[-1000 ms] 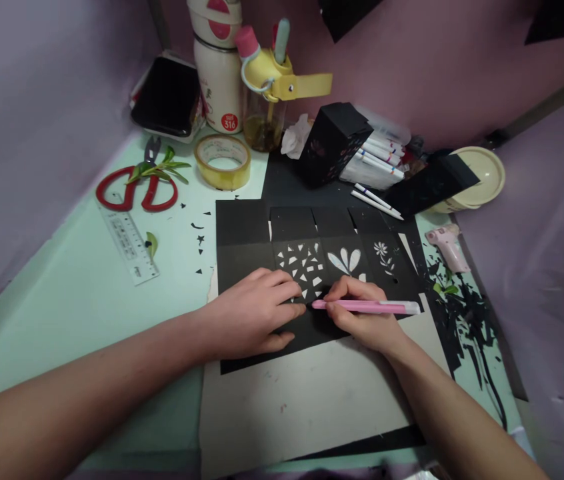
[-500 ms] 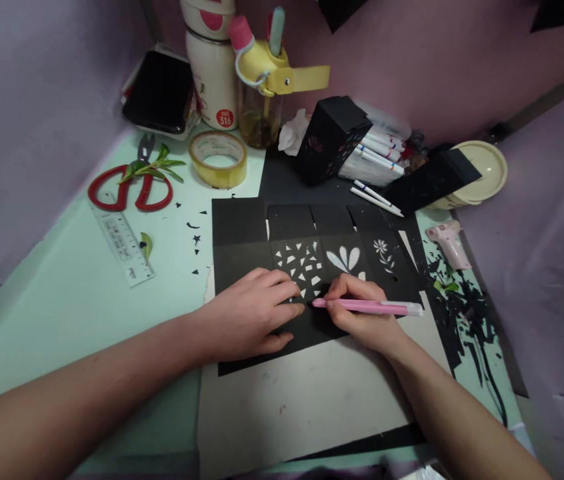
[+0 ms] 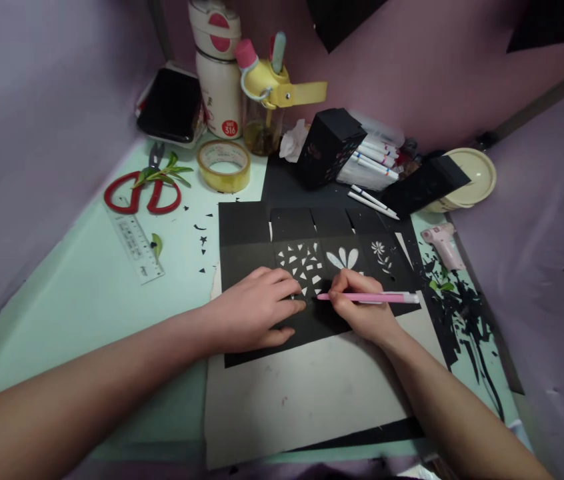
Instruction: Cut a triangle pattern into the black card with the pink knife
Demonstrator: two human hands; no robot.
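Black card (image 3: 247,260) with cut-out shards, petals and a flower lies on a grey board (image 3: 262,407), which shows pale through some of the openings. My left hand (image 3: 257,310) rests flat on the card, fingers spread, beside the shard pattern. In my right hand (image 3: 362,307) is a slim pink pen-shaped tool (image 3: 372,297), pinched near its front end and slanting across the card. Its point meets the card just below the shard cut-outs, close to my left fingertips. The tip is too small to tell blade from nib. My right hand covers the lower part of the petal pattern.
To the left are red-handled scissors (image 3: 142,193), a clear ruler (image 3: 137,247) and a tape roll (image 3: 225,167). Bottles (image 3: 219,87), a black box (image 3: 329,150) and white markers (image 3: 375,200) stand or lie behind. Black scraps (image 3: 467,313) and a pink glue gun (image 3: 445,243) are right.
The view has tilted slightly, so the things at the back sit lower. The tool's point has shifted slightly up and right on the card. My left hand stays in place.
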